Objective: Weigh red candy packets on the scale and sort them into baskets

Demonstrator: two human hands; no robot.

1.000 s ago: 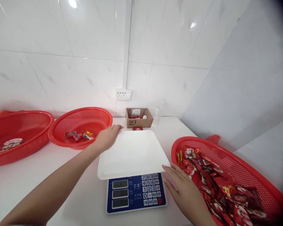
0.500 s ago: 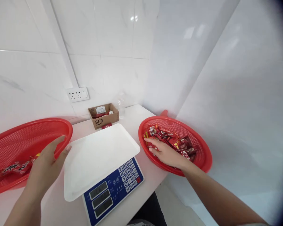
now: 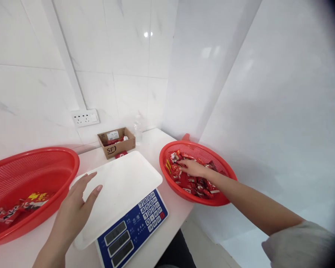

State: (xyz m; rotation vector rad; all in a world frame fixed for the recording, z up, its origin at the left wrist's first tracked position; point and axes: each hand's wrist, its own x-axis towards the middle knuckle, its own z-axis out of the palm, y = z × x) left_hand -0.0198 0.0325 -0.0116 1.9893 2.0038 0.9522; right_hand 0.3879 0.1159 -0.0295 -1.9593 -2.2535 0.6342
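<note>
My left hand (image 3: 74, 210) lies flat with fingers stretched out on the left edge of the white weighing tray (image 3: 123, 186) of a blue electronic scale (image 3: 135, 227). It holds nothing. My right hand (image 3: 192, 167) reaches into the red basket (image 3: 219, 201) on the right, fingers down among several red snack packets (image 3: 194, 183). Whether it grips a packet does not show.
A second red basket (image 3: 44, 167) with a few snack packets (image 3: 19, 208) stands at the left. A small cardboard box (image 3: 116, 142) and a clear bottle (image 3: 138, 128) stand at the back by the tiled wall with a socket (image 3: 85, 117). The counter's edge runs just right of the scale.
The view has swung a little further right. My right hand has pushed deeper into the right basket. My left hand has moved from the left basket's rim onto the tray's edge.
</note>
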